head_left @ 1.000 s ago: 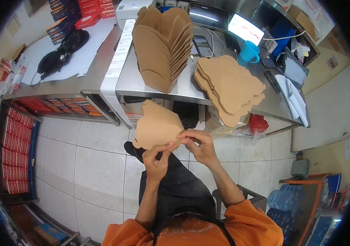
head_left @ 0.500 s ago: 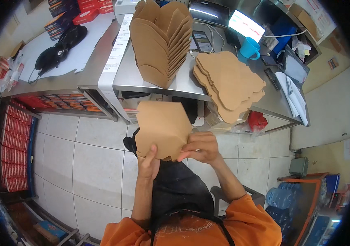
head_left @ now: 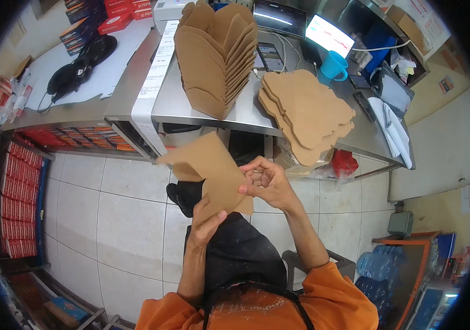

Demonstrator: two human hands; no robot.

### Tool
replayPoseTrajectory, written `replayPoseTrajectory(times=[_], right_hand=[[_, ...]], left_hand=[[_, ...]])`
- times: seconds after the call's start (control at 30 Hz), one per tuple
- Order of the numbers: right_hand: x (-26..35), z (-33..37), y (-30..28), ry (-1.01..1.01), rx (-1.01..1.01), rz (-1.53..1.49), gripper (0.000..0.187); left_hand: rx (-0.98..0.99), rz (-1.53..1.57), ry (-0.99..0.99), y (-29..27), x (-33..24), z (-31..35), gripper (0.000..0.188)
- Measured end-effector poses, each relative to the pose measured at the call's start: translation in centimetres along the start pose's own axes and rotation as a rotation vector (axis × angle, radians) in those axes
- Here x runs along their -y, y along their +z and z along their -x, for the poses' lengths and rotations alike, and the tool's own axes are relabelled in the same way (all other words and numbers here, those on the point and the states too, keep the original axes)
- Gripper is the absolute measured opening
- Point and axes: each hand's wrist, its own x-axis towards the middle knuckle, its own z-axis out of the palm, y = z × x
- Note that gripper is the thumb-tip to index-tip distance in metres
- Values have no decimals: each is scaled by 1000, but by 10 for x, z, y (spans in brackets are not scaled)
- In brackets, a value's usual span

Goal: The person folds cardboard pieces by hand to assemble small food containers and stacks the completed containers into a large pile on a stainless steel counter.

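Observation:
A brown cardboard food box, partly folded, is held up over my lap. My left hand grips its lower edge, with the thumb across the near face. At the right side of the box, my right hand pinches the cardboard between thumb and bent fingers. One flap sticks out toward the upper left. On the metal table beyond stands a tall stack of folded boxes, nested in one another. To its right lies a pile of flat cardboard blanks, jutting over the table's front edge.
The steel table carries a phone, a blue mug and a lit screen. A paper strip hangs off its left side. Red boxes fill a shelf at left; water bottles stand at lower right.
The box has turned and folded further, its flap now pointing upper left. My right hand has moved up along its right side, and my left fingers have shifted across the near face.

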Motion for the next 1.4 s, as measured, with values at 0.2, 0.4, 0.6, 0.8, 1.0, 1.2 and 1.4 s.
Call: replayPoseTrajectory(times=[0.2, 0.4, 0.6, 0.8, 1.0, 1.2, 1.4], right_hand=[[-1, 3, 0, -184, -104, 191, 30], [28, 16, -10, -683, 103, 882, 45], [48, 4, -7, -795, 197, 1024, 39], [17, -4, -17, -715, 240, 669, 33], [37, -16, -11, -853, 298, 692, 33], [23, -19, -17, -932, 313, 824, 31], [17, -13, -17, -683, 324, 713, 21]], left_hand=[[-314, 137, 108, 13, 13, -4, 46], [-475, 164, -9, 15, 3, -10, 50], [-388, -305, 66, 16, -1, -1, 40], [-316, -497, 33, 2, -4, 1, 37], [-317, 83, -113, 3, -11, -2, 53], [-407, 76, -306, 8, -17, -6, 53], [-392, -87, -103, -2, -11, -20, 44]])
